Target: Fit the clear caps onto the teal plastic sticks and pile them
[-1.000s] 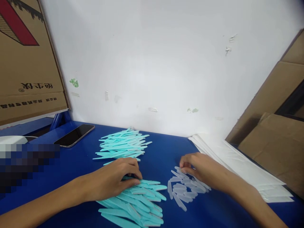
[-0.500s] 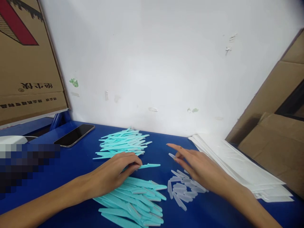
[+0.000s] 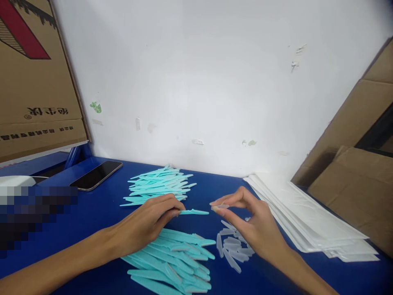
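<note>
My left hand (image 3: 158,213) pinches the handle end of a turquoise eyebrow razor (image 3: 195,212), its other end pointing right. Opposite it, my right hand (image 3: 245,213) holds a small translucent blade cap (image 3: 223,206) between thumb and forefinger. A short gap separates the cap from the razor's tip. Below my left hand lies a pile of turquoise razors (image 3: 178,262), partly covered by that hand. Farther back is a second razor pile (image 3: 159,184). Loose translucent caps (image 3: 232,246) lie under my right hand, which hides some of them.
A phone (image 3: 96,175) lies at the back left of the blue table (image 3: 101,213). White plastic bags (image 3: 310,217) are stacked on the right. Cardboard boxes (image 3: 39,90) stand at the left, with more cardboard (image 3: 353,196) at the right. A white wall (image 3: 196,82) closes off the back.
My right hand has turned and moved slightly left, bringing the cap nearer the razor's tip, thumb and forefinger now closed on it. My left hand has barely moved.
</note>
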### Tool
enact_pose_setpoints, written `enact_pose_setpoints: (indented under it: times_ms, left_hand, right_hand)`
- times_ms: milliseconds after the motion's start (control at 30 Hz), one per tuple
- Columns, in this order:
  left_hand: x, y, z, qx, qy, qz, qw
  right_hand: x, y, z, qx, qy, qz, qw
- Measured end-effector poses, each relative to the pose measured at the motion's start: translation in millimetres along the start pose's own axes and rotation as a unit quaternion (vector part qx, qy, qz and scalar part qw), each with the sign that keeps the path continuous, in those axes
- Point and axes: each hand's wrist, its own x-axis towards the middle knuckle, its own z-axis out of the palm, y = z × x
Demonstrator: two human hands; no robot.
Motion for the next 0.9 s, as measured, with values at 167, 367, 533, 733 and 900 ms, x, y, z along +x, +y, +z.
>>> enact_pose_setpoints:
  times_ms: [167,367,533,733,900]
  left_hand:
    - [0.3,4.0,-1.3,-0.007,0.008,0.009,1.000]
    - [-0.3,5.5,-0.7,-0.010,0.012,0.011,1.000]
    - [-1.8,5.0,0.7,-0.022,0.019,0.021,0.999]
    - [-3.9,3.1,4.1,-0.007,0.041,0.054,0.998]
    - [-5.3,5.3,9.6,0.009,0.047,0.095,0.994]
  right_hand:
    - [1.6,-2.3,6.8,0.075,0.022,0.069,0.995]
    - [-1.2,2.5,16.3,0.100,-0.012,0.085,0.991]
    - [-2.8,1.1,20.2,0.122,-0.017,0.092,0.988]
    - [-2.8,0.2,20.2,0.137,-0.023,0.090,0.986]
    - [-6.6,4.2,27.3,0.109,-0.021,0.092,0.990]
